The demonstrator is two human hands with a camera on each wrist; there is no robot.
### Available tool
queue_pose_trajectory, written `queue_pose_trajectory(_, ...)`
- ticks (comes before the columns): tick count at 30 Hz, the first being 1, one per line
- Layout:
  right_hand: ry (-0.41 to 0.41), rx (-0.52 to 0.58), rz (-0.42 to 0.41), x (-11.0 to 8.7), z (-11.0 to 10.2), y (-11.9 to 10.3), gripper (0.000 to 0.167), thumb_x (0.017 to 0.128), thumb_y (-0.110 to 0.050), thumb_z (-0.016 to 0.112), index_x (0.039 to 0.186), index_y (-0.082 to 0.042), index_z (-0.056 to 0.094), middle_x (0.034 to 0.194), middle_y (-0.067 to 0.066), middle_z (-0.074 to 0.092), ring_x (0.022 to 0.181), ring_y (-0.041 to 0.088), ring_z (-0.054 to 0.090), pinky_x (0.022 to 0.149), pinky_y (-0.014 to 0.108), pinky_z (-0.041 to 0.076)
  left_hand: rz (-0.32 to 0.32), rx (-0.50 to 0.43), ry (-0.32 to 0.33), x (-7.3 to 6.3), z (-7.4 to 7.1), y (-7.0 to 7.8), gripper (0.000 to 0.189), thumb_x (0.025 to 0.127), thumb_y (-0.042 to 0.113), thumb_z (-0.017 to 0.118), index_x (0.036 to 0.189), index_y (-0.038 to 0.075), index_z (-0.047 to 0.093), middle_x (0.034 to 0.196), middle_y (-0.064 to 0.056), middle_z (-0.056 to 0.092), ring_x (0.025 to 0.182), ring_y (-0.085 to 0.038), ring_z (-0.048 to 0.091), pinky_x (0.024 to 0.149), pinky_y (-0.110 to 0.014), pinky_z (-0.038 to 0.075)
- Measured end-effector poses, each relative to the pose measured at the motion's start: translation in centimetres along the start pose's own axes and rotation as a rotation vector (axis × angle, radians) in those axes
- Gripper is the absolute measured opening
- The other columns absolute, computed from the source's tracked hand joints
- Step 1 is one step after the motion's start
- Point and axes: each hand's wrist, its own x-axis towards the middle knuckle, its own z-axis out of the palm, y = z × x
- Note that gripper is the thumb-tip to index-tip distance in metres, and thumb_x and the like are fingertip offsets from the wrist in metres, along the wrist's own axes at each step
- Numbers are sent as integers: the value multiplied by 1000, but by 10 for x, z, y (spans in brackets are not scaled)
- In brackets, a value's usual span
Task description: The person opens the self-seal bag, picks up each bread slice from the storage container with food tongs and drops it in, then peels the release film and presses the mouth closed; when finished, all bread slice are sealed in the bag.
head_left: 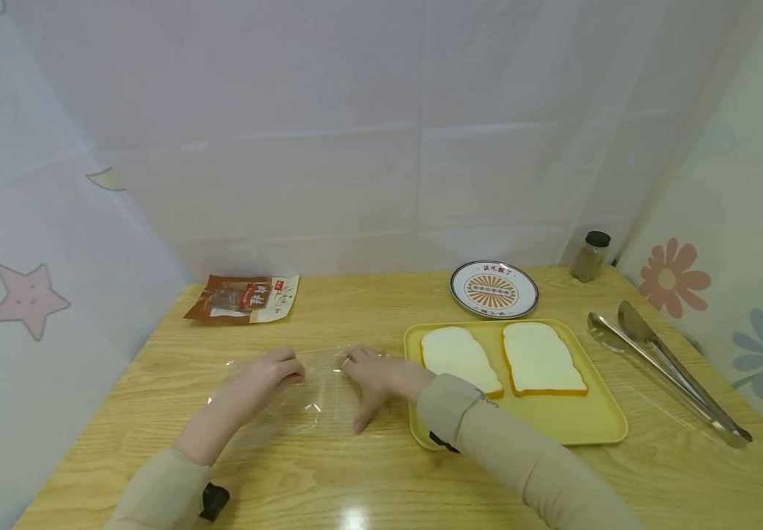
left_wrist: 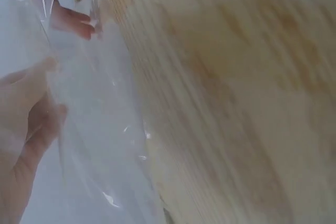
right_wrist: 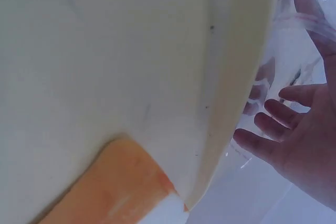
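A clear plastic bag (head_left: 320,401) lies across the wooden table in front of me. At its left side my left hand (head_left: 263,381) pinches the film between thumb and curled fingers; the left wrist view shows this hand (left_wrist: 29,124) at the edge of the bag (left_wrist: 107,145). My right hand (head_left: 373,377) is spread over the bag's right part, thumb pointing toward me. In the right wrist view the fingers of this hand (right_wrist: 307,140) look straight and apart, close beside the tray's rim, with bag film around them.
Right of the bag, a yellow tray (head_left: 609,423) carries two bread slices (head_left: 457,357), partly under my right forearm. Behind stand a patterned plate (head_left: 520,283) and a black-lidded jar (head_left: 589,259). Metal tongs (head_left: 672,372) lie far right; a brown-and-white food packet (head_left: 222,313) lies back left.
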Motion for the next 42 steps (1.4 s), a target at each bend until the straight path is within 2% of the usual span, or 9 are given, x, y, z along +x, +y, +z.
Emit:
queue_pose_trajectory(4,-31,-2,27,-4,-1,1,112,62,-59,80,147,-10,26,153,7,21,144,24,18,117,36,26,-68,-33,-54,1,-1,2,8,78,5,73,82,11,69,79,6,59,71,-8,60,63,-21,53)
queue_pose_trajectory(8,-67,5,41,-7,-2,1,114,64,-59,78,150,-9,21,157,6,15,146,24,14,119,35,21,-103,-40,-7,3,-2,0,3,81,10,71,81,12,69,76,8,62,67,-5,59,61,-21,52)
queue_pose_trajectory(13,-86,3,33,-10,-2,-1,116,67,-59,77,152,-10,15,159,7,11,147,25,11,121,35,18,-49,8,108,7,-7,-3,7,77,10,74,78,12,68,70,8,57,61,1,49,54,-17,47)
queue_pose_trajectory(18,-97,24,25,-11,-3,-2,114,68,-59,76,151,-11,15,159,5,12,147,24,10,121,35,17,-13,24,135,10,-11,-3,6,78,9,74,79,12,69,70,6,57,63,0,46,55,-18,47)
queue_pose_trajectory(21,-104,41,38,-12,-3,-1,117,68,-60,75,152,-11,10,160,5,8,148,24,7,121,36,15,-15,17,119,10,-12,-3,5,78,10,74,79,12,69,73,7,59,65,-2,51,58,-19,49)
queue_pose_trajectory(26,-105,46,73,-15,-4,-1,125,65,-62,76,152,-8,4,160,9,2,148,25,2,122,38,12,-20,44,44,7,-7,-1,10,74,12,77,77,18,69,75,10,63,69,-4,59,61,-21,52)
queue_pose_trajectory(34,-88,2,85,-13,0,-3,127,63,-64,76,152,-7,5,160,10,-2,148,26,-3,121,41,10,-76,-9,-71,5,-1,0,11,77,9,75,75,16,66,73,8,64,69,-5,59,63,-23,53)
queue_pose_trajectory(37,-87,-4,92,-13,-1,-3,124,64,-64,75,152,-5,9,159,13,1,148,27,-1,121,40,11,-95,-26,-75,6,1,0,12,77,8,74,75,15,66,73,7,64,68,-6,59,64,-23,53)
queue_pose_trajectory(42,-71,70,88,-25,-10,4,112,73,-53,75,150,1,13,158,18,9,147,28,7,121,37,13,-118,-52,-54,4,1,-2,10,77,6,74,75,13,68,74,5,65,69,-8,61,65,-24,55)
